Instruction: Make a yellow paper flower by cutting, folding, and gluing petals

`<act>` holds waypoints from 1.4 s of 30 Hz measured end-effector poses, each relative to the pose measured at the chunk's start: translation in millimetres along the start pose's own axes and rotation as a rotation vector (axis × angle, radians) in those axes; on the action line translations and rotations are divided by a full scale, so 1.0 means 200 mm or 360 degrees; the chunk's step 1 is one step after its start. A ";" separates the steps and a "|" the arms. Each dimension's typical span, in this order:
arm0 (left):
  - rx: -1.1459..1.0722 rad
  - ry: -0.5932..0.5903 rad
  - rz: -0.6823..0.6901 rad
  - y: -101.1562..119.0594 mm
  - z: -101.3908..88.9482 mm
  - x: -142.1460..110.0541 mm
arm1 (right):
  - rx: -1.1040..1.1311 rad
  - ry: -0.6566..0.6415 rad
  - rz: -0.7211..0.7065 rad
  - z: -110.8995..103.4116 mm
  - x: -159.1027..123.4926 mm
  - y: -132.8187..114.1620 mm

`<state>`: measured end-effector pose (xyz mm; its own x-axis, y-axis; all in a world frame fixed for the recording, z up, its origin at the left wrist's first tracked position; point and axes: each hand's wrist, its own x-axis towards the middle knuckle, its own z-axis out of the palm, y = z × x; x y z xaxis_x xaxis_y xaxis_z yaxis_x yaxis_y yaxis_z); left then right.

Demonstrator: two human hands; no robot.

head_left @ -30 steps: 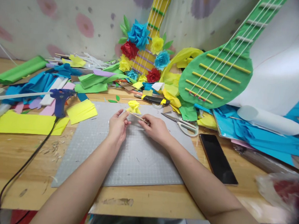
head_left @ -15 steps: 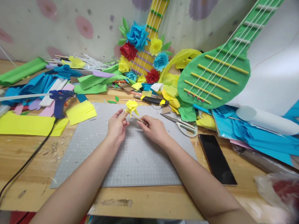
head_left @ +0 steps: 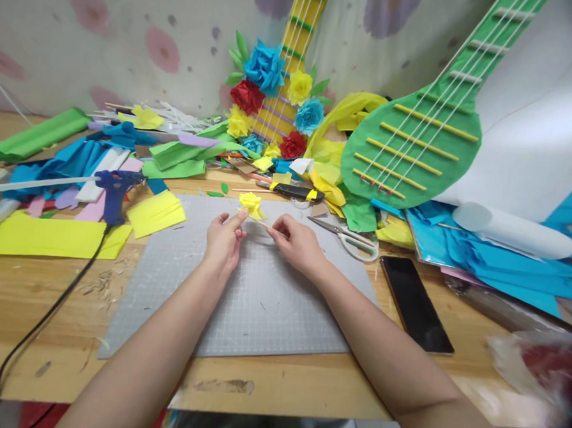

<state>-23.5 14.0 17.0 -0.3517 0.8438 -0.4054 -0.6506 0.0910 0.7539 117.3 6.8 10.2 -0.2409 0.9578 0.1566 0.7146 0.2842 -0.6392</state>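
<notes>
Over the far part of the grey cutting mat (head_left: 262, 308), a small yellow paper flower (head_left: 251, 204) is held between my two hands. My left hand (head_left: 224, 239) pinches its lower edge between thumb and fingers. My right hand (head_left: 297, 240) is closed on a thin wooden stick (head_left: 260, 223), whose other end reaches the underside of the flower. Whether the stick is fixed to the flower cannot be seen. Scissors (head_left: 352, 240) with pale handles lie to the right of my right hand.
A blue glue gun (head_left: 117, 195) with a black cord stands left, by yellow paper (head_left: 49, 237). A phone (head_left: 415, 304) lies right. Behind are a utility knife (head_left: 294, 191), paper scraps, a yellow paper instrument (head_left: 300, 36) with flowers, and a green one (head_left: 414, 150).
The yellow flower has turned and tilted slightly in my fingers. My right hand's fingers have shifted a little along the stick; both arms stay nearly in place.
</notes>
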 end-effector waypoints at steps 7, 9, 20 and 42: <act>0.0000 -0.0041 -0.0021 0.00 -0.01 0.00 | -0.0126 -0.0122 0.0000 -0.02 -0.01 -0.03; -0.0007 -0.0060 -0.0022 -0.01 -0.01 0.01 | -0.0171 -0.0157 0.0001 -0.02 -0.01 -0.04; 0.0108 -0.0160 -0.0096 0.01 -0.01 0.00 | -0.0327 -0.0165 0.0090 -0.03 0.01 -0.05; 0.0161 -0.0084 -0.0040 0.00 -0.03 0.02 | -0.0372 -0.0272 0.0053 -0.01 0.01 -0.05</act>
<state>-28.1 13.8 13.1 -0.2986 0.8670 -0.3990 -0.5867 0.1630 0.7932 111.7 5.2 18.8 -0.3078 0.9514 -0.0034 0.8510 0.2738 -0.4481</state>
